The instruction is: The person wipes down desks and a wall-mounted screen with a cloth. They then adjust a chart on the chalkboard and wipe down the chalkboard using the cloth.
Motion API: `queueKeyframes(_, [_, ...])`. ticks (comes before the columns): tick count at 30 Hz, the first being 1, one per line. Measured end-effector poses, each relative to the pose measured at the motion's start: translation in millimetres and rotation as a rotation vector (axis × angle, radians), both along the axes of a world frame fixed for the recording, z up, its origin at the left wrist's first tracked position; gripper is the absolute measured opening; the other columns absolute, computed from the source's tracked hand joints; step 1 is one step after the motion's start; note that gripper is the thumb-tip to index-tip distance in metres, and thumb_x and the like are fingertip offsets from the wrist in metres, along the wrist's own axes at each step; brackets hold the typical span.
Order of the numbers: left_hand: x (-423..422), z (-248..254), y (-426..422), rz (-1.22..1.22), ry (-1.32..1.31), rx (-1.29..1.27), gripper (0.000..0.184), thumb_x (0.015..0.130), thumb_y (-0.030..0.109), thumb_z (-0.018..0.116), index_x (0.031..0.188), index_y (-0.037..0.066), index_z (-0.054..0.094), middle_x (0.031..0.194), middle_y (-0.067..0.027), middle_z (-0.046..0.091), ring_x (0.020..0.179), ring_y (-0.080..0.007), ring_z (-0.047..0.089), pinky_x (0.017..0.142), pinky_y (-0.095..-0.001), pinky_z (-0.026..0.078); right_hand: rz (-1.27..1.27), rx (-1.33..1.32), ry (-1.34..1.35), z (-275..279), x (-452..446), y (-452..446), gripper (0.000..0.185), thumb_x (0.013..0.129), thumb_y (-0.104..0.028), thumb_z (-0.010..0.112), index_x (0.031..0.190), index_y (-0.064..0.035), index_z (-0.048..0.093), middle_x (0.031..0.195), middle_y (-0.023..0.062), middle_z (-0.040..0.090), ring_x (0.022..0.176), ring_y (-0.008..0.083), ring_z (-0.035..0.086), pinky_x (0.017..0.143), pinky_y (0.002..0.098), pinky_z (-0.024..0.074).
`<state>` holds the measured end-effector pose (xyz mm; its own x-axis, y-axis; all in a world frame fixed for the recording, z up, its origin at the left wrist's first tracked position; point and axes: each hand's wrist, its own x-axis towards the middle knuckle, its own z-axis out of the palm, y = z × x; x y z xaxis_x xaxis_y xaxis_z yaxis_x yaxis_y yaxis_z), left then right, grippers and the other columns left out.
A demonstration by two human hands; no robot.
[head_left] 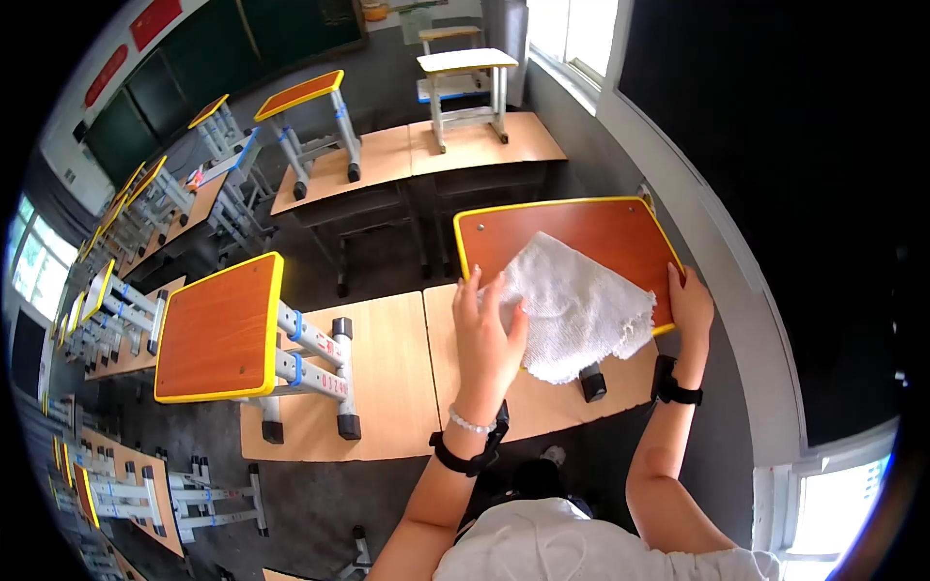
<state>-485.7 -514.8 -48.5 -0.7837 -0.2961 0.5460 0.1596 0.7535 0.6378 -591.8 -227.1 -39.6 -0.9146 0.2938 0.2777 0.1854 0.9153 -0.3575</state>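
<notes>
A stool (581, 219) with a red-brown seat and yellow rim stands on a light wooden desk, its top tilted toward me. Draped over the front of the seat is a whitish cloth (579, 305) with a ragged right edge. My left hand (489, 339) is at the cloth's left side by the seat's left rim, fingers stretched and spread; whether it pinches the cloth is not visible. On the seat's right edge, my right hand (690, 308) grips the rim, with part of its fingers hidden. One dark leg foot (593, 384) shows below the cloth.
Another upturned-looking stool (218, 329) lies on the desk (387, 378) to the left. Ahead, more stools (300, 95) stand on a desk row (383, 160). A wall with a window (573, 39) runs close on my right. Several stools and desks fill the left.
</notes>
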Motion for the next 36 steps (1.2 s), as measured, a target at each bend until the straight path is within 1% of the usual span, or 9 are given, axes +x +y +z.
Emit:
queueKeyframes(7, [1,-4,-5,-0.056,0.084,-0.004,0.037,0.088,0.020,0.059,0.119,0.002,0.054,0.129,-0.0196,0.048,0.122,-0.0355,0.043,0.104,-0.0423,0.034,0.088,0.069,0.607,-2,19,-11,0.026,0.087,-0.016,0.058,0.109,-0.0026,0.061,0.105,0.0164,0.060,0.102,0.0333,0.055,0.089,0.0397,0.0445])
queueKeyframes(9, [-1,-6,-11,-0.110,0.138,0.074,0.035,0.089,0.019,0.056,0.119,0.001,0.054,0.127,-0.0181,0.049,0.122,-0.0344,0.044,0.104,-0.0419,0.035,0.272,-0.152,0.593,21,65,-48,0.025,0.083,-0.012,0.062,0.107,-0.0027,0.062,0.104,0.0148,0.061,0.098,0.0324,0.057,0.087,0.0392,0.0453])
queueKeyframes(11, [5,-10,-20,-0.196,0.135,0.217,0.033,0.091,0.018,0.053,0.119,0.001,0.053,0.127,-0.0178,0.050,0.122,-0.0342,0.044,0.103,-0.0427,0.035,0.511,-0.298,0.393,19,112,-86,0.035,0.073,-0.015,0.072,0.104,-0.0035,0.062,0.105,0.0135,0.062,0.095,0.0322,0.059,0.087,0.0395,0.0460])
queueKeyframes(14, [19,-8,-30,-0.185,0.119,0.376,0.031,0.093,0.016,0.050,0.120,0.001,0.052,0.125,-0.0164,0.051,0.118,-0.0314,0.047,0.102,-0.0404,0.036,0.771,0.048,0.291,21,151,-133,0.062,0.067,-0.025,0.077,0.123,-0.0106,0.053,0.129,0.0104,0.049,0.118,0.0276,0.047,0.104,0.0507,0.0318])
queueKeyframes(20, [16,-6,-53,-0.281,0.198,0.022,0.033,0.081,-0.003,0.050,0.114,0.001,0.058,0.114,-0.0129,0.059,0.108,-0.0282,0.054,0.096,-0.0363,0.040,0.809,0.101,0.470,12,130,-125,0.041,0.068,-0.013,0.073,0.107,-0.0110,0.063,0.108,0.0045,0.063,0.099,0.0244,0.057,0.090,0.0381,0.0450])
queueKeyframes(26, [-6,17,-64,-0.423,-0.015,-0.166,0.043,0.077,0.004,0.058,0.119,0.015,0.058,0.120,-0.0056,0.058,0.117,-0.0259,0.050,0.105,-0.0574,0.025,0.777,-0.332,0.076,43,90,-104,0.022,0.083,-0.020,0.065,0.092,-0.0003,0.062,0.077,0.0178,0.062,0.069,0.0330,0.056,0.063,0.0354,0.0449])
queueKeyframes(28, [-14,22,-67,-0.509,-0.041,-0.125,0.047,0.076,0.005,0.061,0.121,0.018,0.058,0.121,-0.0046,0.057,0.119,-0.0248,0.049,0.105,-0.0634,0.021,0.878,-0.473,0.058,35,60,-93,0.034,0.090,-0.031,0.058,0.094,0.0022,0.062,0.073,0.0126,0.062,0.068,0.0216,0.056,0.064,0.0327,0.0444])
queueKeyframes(33, [-35,29,-64,-0.727,0.068,-0.025,0.041,0.079,0.003,0.061,0.119,0.004,0.057,0.117,-0.0105,0.061,0.109,-0.0249,0.057,0.097,-0.0309,0.041,0.748,-0.674,-0.232,57,51,-85,0.050,0.095,-0.043,0.048,0.106,0.0031,0.062,0.091,0.0065,0.065,0.085,0.0137,0.056,0.076,0.0278,0.0449])
queueKeyframes(36, [-43,38,-63,-0.765,-0.039,0.115,0.031,0.081,0.005,0.062,0.112,0.001,0.061,0.106,-0.0119,0.066,0.098,-0.0237,0.063,0.090,-0.0307,0.046,0.744,-0.744,-0.255,56,50,-81,0.047,0.096,-0.040,0.047,0.110,0.0018,0.061,0.095,0.0024,0.062,0.087,0.0099,0.053,0.080,0.0249,0.0433])
